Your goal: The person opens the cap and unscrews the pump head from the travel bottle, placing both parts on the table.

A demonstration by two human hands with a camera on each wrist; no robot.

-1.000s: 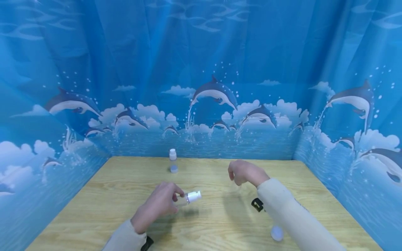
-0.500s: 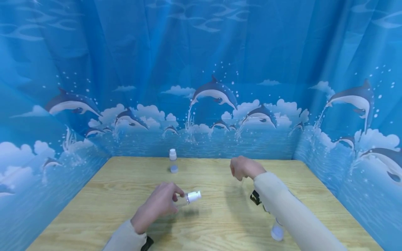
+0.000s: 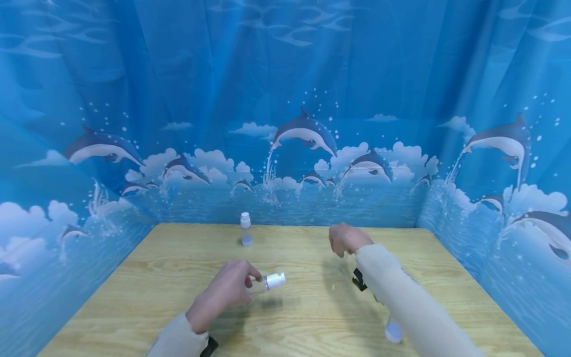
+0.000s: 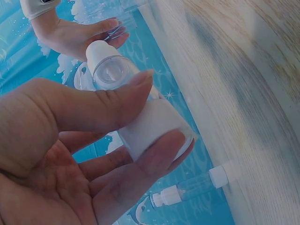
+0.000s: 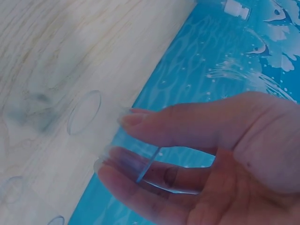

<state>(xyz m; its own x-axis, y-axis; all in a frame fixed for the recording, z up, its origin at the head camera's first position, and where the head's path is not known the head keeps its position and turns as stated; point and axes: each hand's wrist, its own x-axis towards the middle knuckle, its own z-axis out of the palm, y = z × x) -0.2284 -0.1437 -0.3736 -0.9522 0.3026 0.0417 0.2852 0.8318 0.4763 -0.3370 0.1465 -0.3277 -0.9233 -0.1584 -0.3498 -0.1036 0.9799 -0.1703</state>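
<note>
In the head view my left hand [image 3: 229,287] holds a small clear bottle with a white pump top [image 3: 275,279], tilted above the table. The left wrist view shows thumb and fingers gripping the bottle [image 4: 152,124] around its body. My right hand [image 3: 348,239] is over the table's right half. Seen from the right wrist, the right hand [image 5: 201,140] pinches a clear, hollow cylindrical piece [image 5: 98,124] between thumb and fingers; its outline is faint.
A similar bottle [image 3: 246,230] stands upright near the back edge of the wooden table [image 3: 178,277]. Another bottle [image 3: 393,331] is at the front right, partly covered by the right sleeve. A dolphin-print curtain [image 3: 285,74] surrounds the table's back and sides.
My right hand has shifted slightly backward and right, and its forearm has swung a little left over the front-right bottle. The left hand and its bottle have stayed in place.
</note>
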